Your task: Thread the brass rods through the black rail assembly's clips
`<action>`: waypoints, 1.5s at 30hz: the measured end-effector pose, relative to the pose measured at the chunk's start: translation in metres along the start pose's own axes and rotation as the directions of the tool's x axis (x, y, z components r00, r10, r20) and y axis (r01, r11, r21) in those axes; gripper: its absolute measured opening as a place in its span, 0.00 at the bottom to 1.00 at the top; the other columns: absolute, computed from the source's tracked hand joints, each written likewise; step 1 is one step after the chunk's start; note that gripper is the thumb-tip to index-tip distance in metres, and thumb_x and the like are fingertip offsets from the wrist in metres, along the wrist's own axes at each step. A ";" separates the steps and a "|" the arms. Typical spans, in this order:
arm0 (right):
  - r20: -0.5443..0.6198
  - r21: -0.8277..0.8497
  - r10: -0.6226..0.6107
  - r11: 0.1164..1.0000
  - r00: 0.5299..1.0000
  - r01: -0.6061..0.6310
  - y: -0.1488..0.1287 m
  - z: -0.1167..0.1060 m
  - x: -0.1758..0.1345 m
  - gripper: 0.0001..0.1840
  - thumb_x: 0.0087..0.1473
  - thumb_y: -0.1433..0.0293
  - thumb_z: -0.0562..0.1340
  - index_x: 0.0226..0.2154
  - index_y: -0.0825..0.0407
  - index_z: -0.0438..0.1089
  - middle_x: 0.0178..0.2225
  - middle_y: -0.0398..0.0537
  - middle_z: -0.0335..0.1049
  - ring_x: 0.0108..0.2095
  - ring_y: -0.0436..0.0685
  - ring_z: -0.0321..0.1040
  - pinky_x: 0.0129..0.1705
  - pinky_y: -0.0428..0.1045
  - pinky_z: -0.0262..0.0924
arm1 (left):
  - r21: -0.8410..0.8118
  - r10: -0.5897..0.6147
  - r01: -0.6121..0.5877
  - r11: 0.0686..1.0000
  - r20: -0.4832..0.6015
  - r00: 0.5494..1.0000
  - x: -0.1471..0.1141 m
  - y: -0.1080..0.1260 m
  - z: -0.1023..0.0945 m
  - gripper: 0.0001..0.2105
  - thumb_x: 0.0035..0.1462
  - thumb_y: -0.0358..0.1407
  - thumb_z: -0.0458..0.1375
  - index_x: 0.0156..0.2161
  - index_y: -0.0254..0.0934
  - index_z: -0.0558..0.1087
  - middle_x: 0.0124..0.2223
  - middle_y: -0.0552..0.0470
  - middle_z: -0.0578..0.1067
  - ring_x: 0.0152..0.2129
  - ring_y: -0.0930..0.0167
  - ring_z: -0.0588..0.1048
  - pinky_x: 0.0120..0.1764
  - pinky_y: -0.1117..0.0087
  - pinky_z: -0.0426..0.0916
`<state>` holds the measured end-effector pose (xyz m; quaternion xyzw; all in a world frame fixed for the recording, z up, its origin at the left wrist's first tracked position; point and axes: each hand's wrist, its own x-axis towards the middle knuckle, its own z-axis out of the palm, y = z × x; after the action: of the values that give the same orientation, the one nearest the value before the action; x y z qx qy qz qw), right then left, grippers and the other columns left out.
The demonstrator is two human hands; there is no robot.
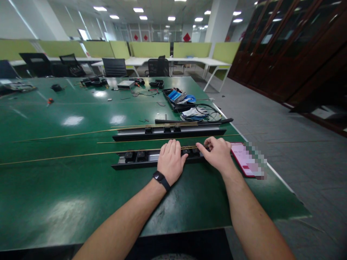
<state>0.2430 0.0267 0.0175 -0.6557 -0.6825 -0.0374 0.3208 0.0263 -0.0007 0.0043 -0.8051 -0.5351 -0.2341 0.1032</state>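
Left hand (pixel 170 162) lies flat, fingers extended, across the near black rail (pixel 148 164) and thin brass rod (pixel 67 157). At its three o'clock, the right hand (pixel 218 153) curls by the rod; whether it grips, I cannot tell. Another rail (pixel 159 134) lies at twelve.

Glossy green tabletop (pixel 116 213) and articles laid upon it.
A near black-and-silver channel rail (pixel 138 165) and a similar far rail (pixel 168 135) are laid roughly parallel, a thin brass-coloured rod (pixel 151 140) between them; a flat, red-edged, pink-screened device (pixel 240 155) is set near the right edge, an open black tray (pixel 170 102) farther back.
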 end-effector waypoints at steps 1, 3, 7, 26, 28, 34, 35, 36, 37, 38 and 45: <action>-0.002 -0.003 -0.002 1.000 1.000 0.002 0.000 0.000 0.000 0.25 0.58 0.42 0.63 0.30 0.46 0.69 0.27 0.47 0.72 0.37 0.63 0.66 0.44 0.58 0.47 | -0.003 -0.002 0.002 1.000 -0.002 1.000 0.000 0.000 0.000 0.27 0.72 0.45 0.49 0.67 0.28 0.66 0.67 0.33 0.70 0.66 0.54 0.67 0.66 0.52 0.59; -0.002 -0.010 -0.004 1.000 1.000 0.004 -0.001 0.001 -0.001 0.25 0.58 0.42 0.62 0.30 0.47 0.69 0.27 0.47 0.72 0.37 0.63 0.66 0.44 0.58 0.47 | -0.011 -0.005 0.005 1.000 -0.003 1.000 0.000 -0.001 0.001 0.27 0.72 0.45 0.49 0.67 0.28 0.66 0.67 0.33 0.70 0.66 0.54 0.66 0.66 0.52 0.59; 0.010 -0.003 -0.009 1.000 1.000 0.009 -0.004 0.002 -0.001 0.24 0.59 0.44 0.62 0.30 0.47 0.69 0.27 0.46 0.71 0.36 0.62 0.66 0.45 0.57 0.47 | -0.016 -0.006 0.006 1.000 -0.009 1.000 -0.001 -0.001 0.002 0.27 0.73 0.45 0.48 0.67 0.27 0.65 0.67 0.33 0.70 0.67 0.54 0.66 0.67 0.51 0.59; 0.030 0.035 0.011 0.999 0.999 -0.012 0.000 0.000 0.003 0.27 0.60 0.43 0.61 0.23 0.47 0.68 0.25 0.46 0.70 0.35 0.61 0.65 0.44 0.58 0.48 | -0.027 -0.017 0.017 1.000 -0.016 1.000 -0.003 -0.003 0.005 0.29 0.73 0.46 0.47 0.69 0.27 0.63 0.68 0.34 0.69 0.68 0.54 0.64 0.69 0.50 0.57; 0.025 0.035 0.010 0.999 1.000 -0.011 0.001 -0.001 0.004 0.27 0.60 0.43 0.61 0.23 0.47 0.69 0.25 0.46 0.70 0.35 0.61 0.65 0.45 0.58 0.48 | -0.023 -0.018 0.018 1.000 -0.016 1.000 -0.004 -0.002 0.005 0.29 0.73 0.46 0.47 0.69 0.27 0.63 0.68 0.34 0.69 0.68 0.55 0.64 0.69 0.51 0.56; 0.035 0.027 0.022 0.999 0.999 -0.023 0.005 -0.002 0.005 0.27 0.59 0.44 0.61 0.23 0.47 0.69 0.25 0.46 0.71 0.36 0.61 0.65 0.45 0.58 0.47 | -0.028 -0.017 0.016 0.999 -0.014 1.000 -0.004 -0.003 0.004 0.28 0.73 0.46 0.47 0.68 0.28 0.64 0.68 0.34 0.69 0.68 0.55 0.64 0.69 0.51 0.57; 0.038 0.023 0.024 0.999 0.999 -0.025 0.006 -0.003 0.005 0.27 0.59 0.44 0.61 0.23 0.47 0.69 0.25 0.46 0.71 0.36 0.62 0.65 0.45 0.58 0.47 | -0.028 -0.017 0.017 0.999 -0.014 1.000 -0.004 -0.004 0.004 0.28 0.73 0.46 0.47 0.68 0.28 0.64 0.68 0.34 0.69 0.68 0.55 0.64 0.69 0.51 0.57; 0.039 0.018 0.027 0.999 0.999 -0.028 0.007 -0.003 0.006 0.27 0.58 0.44 0.62 0.22 0.47 0.69 0.25 0.46 0.71 0.36 0.62 0.65 0.45 0.58 0.47 | -0.028 -0.017 0.016 0.999 -0.016 1.000 -0.004 -0.004 0.004 0.28 0.73 0.46 0.47 0.68 0.28 0.64 0.68 0.35 0.69 0.68 0.55 0.64 0.69 0.51 0.57; 0.038 0.012 0.030 0.999 0.999 -0.030 0.008 -0.004 0.006 0.27 0.58 0.44 0.62 0.22 0.47 0.69 0.25 0.47 0.71 0.36 0.62 0.65 0.45 0.58 0.47 | -0.028 -0.016 0.016 0.999 -0.017 1.000 -0.004 -0.004 0.004 0.28 0.73 0.46 0.48 0.68 0.27 0.64 0.68 0.35 0.70 0.68 0.55 0.64 0.69 0.51 0.57; 0.037 0.005 0.033 0.999 0.999 -0.034 0.009 -0.004 0.007 0.27 0.58 0.44 0.61 0.22 0.47 0.69 0.25 0.47 0.71 0.36 0.62 0.65 0.45 0.58 0.47 | -0.028 -0.015 0.015 0.999 -0.017 1.000 -0.004 -0.004 0.004 0.28 0.73 0.46 0.48 0.68 0.27 0.64 0.68 0.35 0.70 0.68 0.55 0.65 0.68 0.51 0.57; 0.032 -0.041 0.023 0.999 0.999 -0.022 0.012 -0.006 0.006 0.26 0.59 0.45 0.61 0.23 0.48 0.70 0.26 0.47 0.72 0.36 0.62 0.64 0.46 0.58 0.46 | -0.009 -0.018 0.018 1.000 -0.014 1.000 -0.004 -0.004 0.005 0.28 0.73 0.47 0.47 0.68 0.27 0.65 0.68 0.36 0.70 0.68 0.56 0.65 0.69 0.53 0.57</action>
<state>0.2573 0.0307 0.0210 -0.6703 -0.6791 -0.0369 0.2969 0.0228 -0.0009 -0.0023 -0.7991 -0.5404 -0.2432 0.1011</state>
